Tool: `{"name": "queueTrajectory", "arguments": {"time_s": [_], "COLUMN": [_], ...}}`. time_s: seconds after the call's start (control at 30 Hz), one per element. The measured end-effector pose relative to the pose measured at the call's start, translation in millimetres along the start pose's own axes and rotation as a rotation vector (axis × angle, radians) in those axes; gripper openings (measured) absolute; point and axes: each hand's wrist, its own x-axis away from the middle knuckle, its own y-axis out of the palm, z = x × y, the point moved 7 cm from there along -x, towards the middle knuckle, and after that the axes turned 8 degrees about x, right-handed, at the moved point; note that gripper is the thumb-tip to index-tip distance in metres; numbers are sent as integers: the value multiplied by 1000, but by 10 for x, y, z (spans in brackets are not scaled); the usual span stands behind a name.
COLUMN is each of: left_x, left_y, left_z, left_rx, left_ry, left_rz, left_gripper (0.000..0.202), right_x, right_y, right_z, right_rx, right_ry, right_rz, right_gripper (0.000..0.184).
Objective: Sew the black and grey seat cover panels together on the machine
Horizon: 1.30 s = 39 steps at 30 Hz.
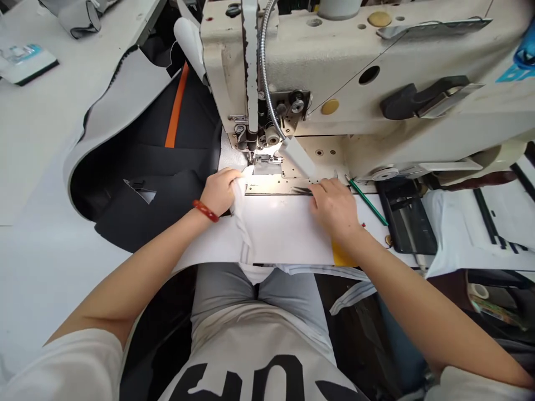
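Note:
My left hand [218, 192], a red bracelet on its wrist, is closed on the edge of a white fabric strip [239, 214] just in front of the presser foot [252, 159]. The strip hangs down over the table edge to my lap. Dark fabric panels [167, 167] with white backing and an orange stripe [178, 106] lie left of that hand. At the right of the needle plate, my right hand [334, 207] has its fingers curled around what look like dark thread snips [301, 190]; only the pointed tips show, aimed left.
The sewing machine [343, 55] spans the top, its lamp [298, 157] hanging near the needle. A green pencil [368, 201] and a black tray [407, 217] lie right of my right hand. White cloth [443, 228] is farther right. A yellow piece [343, 256] lies by the front edge.

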Motion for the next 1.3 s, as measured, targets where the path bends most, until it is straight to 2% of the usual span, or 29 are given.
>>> {"name": "queueTrajectory", "arguments": {"time_s": [0.1,0.23,0.43,0.53,0.63,0.73,0.8,0.9,1.0,1.1,1.17,1.3], "left_x": [197,348,367,361,405,573,679,605,441,355,388,484], "left_y": [-181,-189,-130,-106,-123,-109,-135,-256,-220,-102,2,126], "left_z": [-75,-11,138,174,174,250,203,-44,-162,-72,53,188], "left_rx": [128,130,128,158,185,123,-57,-343,-425,-409,-385,-422], "left_ry": [12,125,324,362,351,513,572,451,416,426,452,452], "left_rz": [126,148,195,214,185,-72,-207,-199,-214,-146,-119,-118], "left_gripper": [18,22,23,24,26,27,34,46,45,37,33,39], "right_x": [-146,-339,-499,-525,-478,-352,-268,-228,-375,-650,-807,-932], "right_y": [-62,-81,-29,-25,4,27,11,-51,-41,65,133,200], "right_z": [-334,-760,-1020,-1105,-1091,-878,-664,-499,-569,-628,-645,-700], "right_rx": [-172,-200,-190,-182,-164,-143,-105,-47,-83,-184,-240,-349], "right_ry": [-55,-151,-218,-254,-282,-268,-224,-214,-191,-19,67,56], "right_rz": [32,9,-69,-88,-132,-145,-101,6,35,-19,-48,-60], "right_gripper": [48,58,58,55,52,50,49,48,45,43,42,37]}}
